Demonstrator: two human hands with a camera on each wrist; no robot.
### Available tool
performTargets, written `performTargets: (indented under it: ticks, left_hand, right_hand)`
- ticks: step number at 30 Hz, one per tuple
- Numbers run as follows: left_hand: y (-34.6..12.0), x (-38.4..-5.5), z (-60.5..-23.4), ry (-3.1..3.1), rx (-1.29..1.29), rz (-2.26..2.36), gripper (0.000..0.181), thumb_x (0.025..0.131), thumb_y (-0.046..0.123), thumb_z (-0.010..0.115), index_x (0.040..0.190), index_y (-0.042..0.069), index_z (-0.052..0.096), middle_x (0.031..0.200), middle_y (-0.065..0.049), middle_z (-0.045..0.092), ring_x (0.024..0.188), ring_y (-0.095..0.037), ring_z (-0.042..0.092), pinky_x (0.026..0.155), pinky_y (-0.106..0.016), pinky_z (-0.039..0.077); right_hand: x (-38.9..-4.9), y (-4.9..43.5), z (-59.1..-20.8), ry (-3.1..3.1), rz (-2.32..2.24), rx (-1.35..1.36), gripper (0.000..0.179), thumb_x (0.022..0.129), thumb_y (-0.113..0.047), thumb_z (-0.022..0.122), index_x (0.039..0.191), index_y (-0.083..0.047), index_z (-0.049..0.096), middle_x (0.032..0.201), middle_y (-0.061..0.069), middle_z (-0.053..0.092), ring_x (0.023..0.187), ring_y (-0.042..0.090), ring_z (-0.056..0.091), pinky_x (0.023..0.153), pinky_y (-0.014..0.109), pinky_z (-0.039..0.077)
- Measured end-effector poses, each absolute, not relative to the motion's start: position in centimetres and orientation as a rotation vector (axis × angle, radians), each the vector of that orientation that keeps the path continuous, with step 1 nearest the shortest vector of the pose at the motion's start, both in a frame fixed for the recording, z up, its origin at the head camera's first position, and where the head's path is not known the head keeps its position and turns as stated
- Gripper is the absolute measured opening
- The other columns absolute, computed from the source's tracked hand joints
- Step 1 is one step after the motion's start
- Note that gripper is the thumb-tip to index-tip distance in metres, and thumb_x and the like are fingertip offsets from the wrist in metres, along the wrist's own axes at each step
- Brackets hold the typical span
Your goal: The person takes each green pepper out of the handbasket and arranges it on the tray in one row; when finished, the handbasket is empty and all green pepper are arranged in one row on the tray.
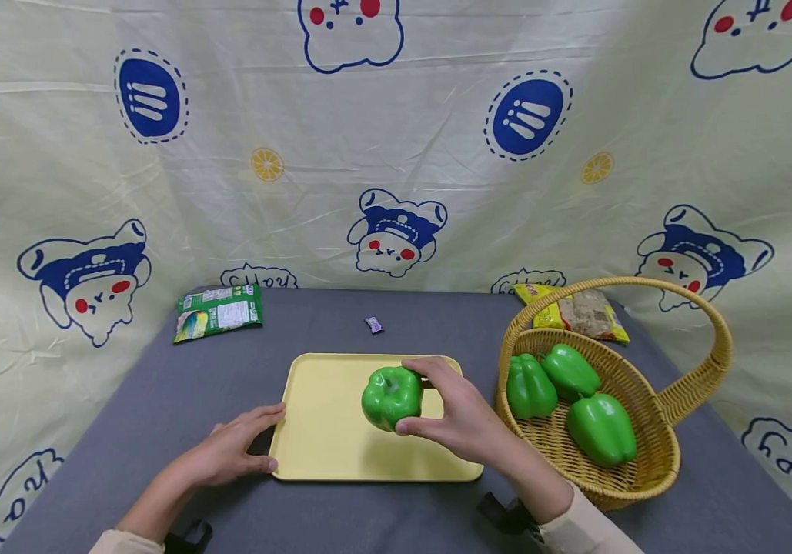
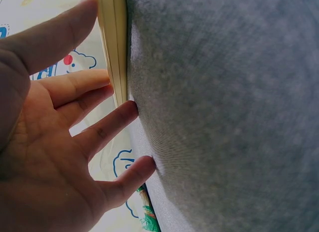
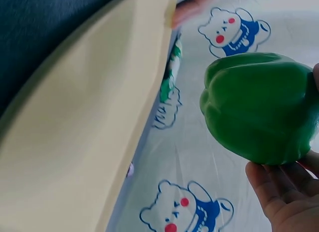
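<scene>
Farthest left, a green packet [image 1: 218, 315] lies on the grey table [image 1: 229, 373], well beyond the left hand [image 1: 239, 446]. That hand has its fingers apart and nearly straight, grasping nothing. Its thumb and first two fingers touch the near-left rim of a pale yellow tray [image 1: 322, 419], and the left wrist view shows its other two fingertips against the table.

The tray lies flat, reaching from the left hand to beneath the right hand [image 1: 461, 415]. Past its far edge, well beyond both hands, is a small wrapped sweet [image 1: 373, 325].

Next comes a green pepper [image 1: 392, 400], held above the tray and clear of it, in the right hand's grip. The right thumb is on its near side and the fingers on its far side, clamped on it.

To the right of the right hand, just beside its forearm, stands a wicker basket [image 1: 652, 450] with a tall curved handle. Three more peppers [image 1: 601, 429] lie inside it, touching or nearly so. Beyond the basket, farther from the right hand, lies a yellow packet [image 1: 579, 314], partly behind the handle. A printed cloth [image 1: 437, 123] hangs past the table, facing both hands.
</scene>
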State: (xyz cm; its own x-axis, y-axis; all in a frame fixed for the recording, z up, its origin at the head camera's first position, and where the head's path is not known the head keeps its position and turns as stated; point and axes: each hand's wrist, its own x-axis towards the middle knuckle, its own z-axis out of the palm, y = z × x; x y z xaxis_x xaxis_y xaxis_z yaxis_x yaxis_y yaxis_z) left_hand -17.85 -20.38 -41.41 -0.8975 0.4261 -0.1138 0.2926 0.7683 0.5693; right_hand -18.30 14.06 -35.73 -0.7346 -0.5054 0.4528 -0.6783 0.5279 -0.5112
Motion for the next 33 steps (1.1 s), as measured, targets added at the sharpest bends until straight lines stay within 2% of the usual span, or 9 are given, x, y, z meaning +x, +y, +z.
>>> performTargets:
  ticks: [9, 19, 33]
  left_hand:
    - [-20.3, -17.8, -41.4, 2.732, 0.56, 0.819, 0.076, 0.078, 0.032, 0.075, 0.14, 0.003, 0.043, 0.147, -0.014, 0.04, 0.133, -0.041, 0.038, 0.09, -0.069, 0.026]
    - [-20.5, -17.8, -41.5, 2.731, 0.579, 0.83, 0.076, 0.078, 0.033, 0.075, 0.139, 0.002, 0.044, 0.147, -0.015, 0.041, 0.133, -0.042, 0.038, 0.089, -0.069, 0.026]
    - [-20.5, -17.8, -41.5, 2.733, 0.579, 0.845, 0.075, 0.078, 0.035, 0.074, 0.139, 0.004, 0.045, 0.147, -0.014, 0.041, 0.133, -0.042, 0.037, 0.089, -0.069, 0.026]
  right_hand:
    - [-18.9, 11.7, -37.0, -2.5, 1.076, 1.106, 0.073, 0.072, -0.035, 0.08, 0.133, -0.01, 0.048, 0.124, 0.0, 0.054, 0.108, 0.011, 0.056, 0.089, 0.027, 0.049]
    - [-19.2, 9.2, -38.0, -2.529, 1.167, 1.161, 0.073, 0.071, -0.031, 0.081, 0.132, -0.01, 0.047, 0.122, 0.0, 0.054, 0.108, 0.011, 0.056, 0.093, 0.033, 0.049]
    - [-19.6, 6.8, -39.4, -2.649, 1.208, 1.138, 0.075, 0.074, -0.032, 0.08, 0.136, -0.009, 0.044, 0.126, 0.001, 0.053, 0.111, 0.012, 0.057, 0.095, 0.032, 0.048]
